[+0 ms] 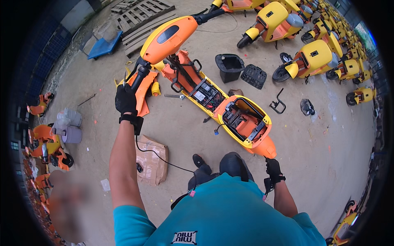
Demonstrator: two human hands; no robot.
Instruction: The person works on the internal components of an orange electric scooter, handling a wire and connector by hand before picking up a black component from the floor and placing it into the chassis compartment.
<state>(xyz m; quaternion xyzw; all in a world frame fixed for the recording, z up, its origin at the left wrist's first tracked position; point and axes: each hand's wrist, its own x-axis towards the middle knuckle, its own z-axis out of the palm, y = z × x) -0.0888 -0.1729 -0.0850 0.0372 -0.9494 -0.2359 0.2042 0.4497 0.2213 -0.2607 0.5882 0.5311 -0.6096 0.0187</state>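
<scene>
A partly stripped orange and yellow electric scooter point(213, 98) stands in front of me, its floor and seat area uncovered so that wiring shows. My left hand point(125, 99), in a black glove, is closed round the outer end of the left handlebar grip point(140, 77), by the brake lever. The orange head cover point(170, 37) sits between the two grips. At the other end, my right hand point(274, 169), gloved too, is closed at the tip of the orange tail point(264, 146); part of its fingers is hidden there.
Orange panels point(143, 92) lie beside the front end. Beyond the scooter are a black bin point(230, 67), a black plastic tray point(254, 76) and a bent black rack point(279, 102). A cardboard box point(152, 160) lies near my left foot. Yellow scooters point(314, 59) fill the far right.
</scene>
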